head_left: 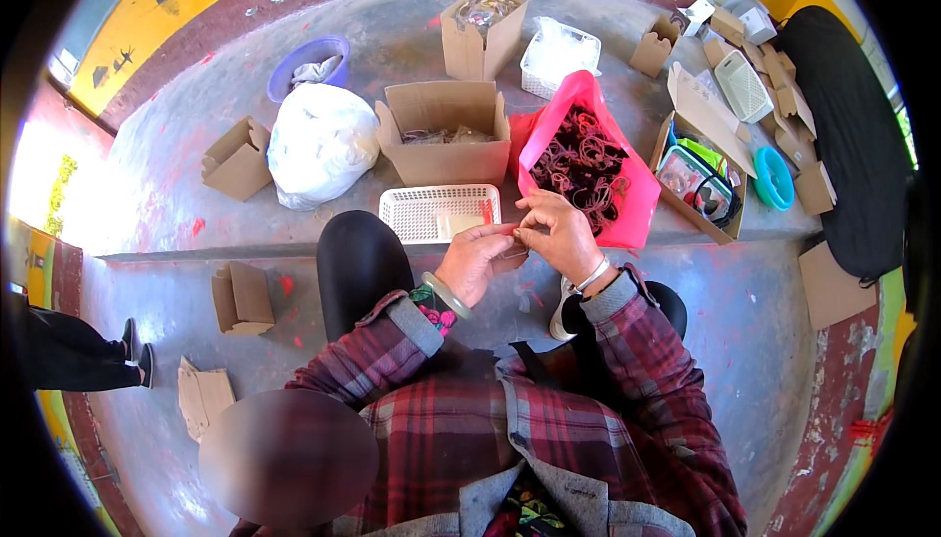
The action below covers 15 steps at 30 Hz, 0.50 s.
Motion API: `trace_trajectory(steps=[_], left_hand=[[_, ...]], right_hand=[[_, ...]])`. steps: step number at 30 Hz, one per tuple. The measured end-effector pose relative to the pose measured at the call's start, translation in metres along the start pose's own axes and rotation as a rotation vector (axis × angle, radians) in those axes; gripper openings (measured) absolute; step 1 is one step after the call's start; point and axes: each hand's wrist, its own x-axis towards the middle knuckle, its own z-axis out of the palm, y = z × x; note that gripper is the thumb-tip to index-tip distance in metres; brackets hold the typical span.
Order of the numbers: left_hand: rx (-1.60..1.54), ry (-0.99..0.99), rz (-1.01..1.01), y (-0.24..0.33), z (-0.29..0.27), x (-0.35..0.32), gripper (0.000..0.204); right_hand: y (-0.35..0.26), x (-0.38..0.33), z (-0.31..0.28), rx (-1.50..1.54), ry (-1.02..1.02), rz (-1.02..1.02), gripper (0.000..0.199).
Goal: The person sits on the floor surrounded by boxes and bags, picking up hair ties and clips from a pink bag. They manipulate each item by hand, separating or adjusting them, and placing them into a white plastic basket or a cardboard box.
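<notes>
Tiny reddish piece (pixel 516 233), hard to make out, looks pinched between the fingertips of left hand (pixel 477 265) and right hand (pixel 563 233), just right of the white basket (pixel 412 206), so probably fiddly fingertip work, next move needing steady pressure.

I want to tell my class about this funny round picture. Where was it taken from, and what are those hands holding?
There's no robot, just somebody working barehanded. The picture comes from a wide camera on that person's head, looking down, so straight edges bend near the rim. The left hand and right hand meet, fingers pinched close; anything between them is too small to make out. Just beyond, on a grey step, sits a white basket. Behind it stands a box, with a white bag to its left and a pink bag of dark, stringy things to its right.
</notes>
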Motion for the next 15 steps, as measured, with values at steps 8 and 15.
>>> trace_trajectory(steps=[8, 15], left_hand=[[-0.004, 0.04, 0.004, 0.0049, 0.0007, 0.0, 0.026], [-0.024, -0.003, 0.001, 0.0038, -0.0049, 0.0017, 0.027]], right_hand=[[-0.0063, 0.0008, -0.0061, -0.041, -0.174, -0.134, 0.013], [-0.006, -0.0001, -0.0046, -0.036, -0.171, -0.111, 0.013]])
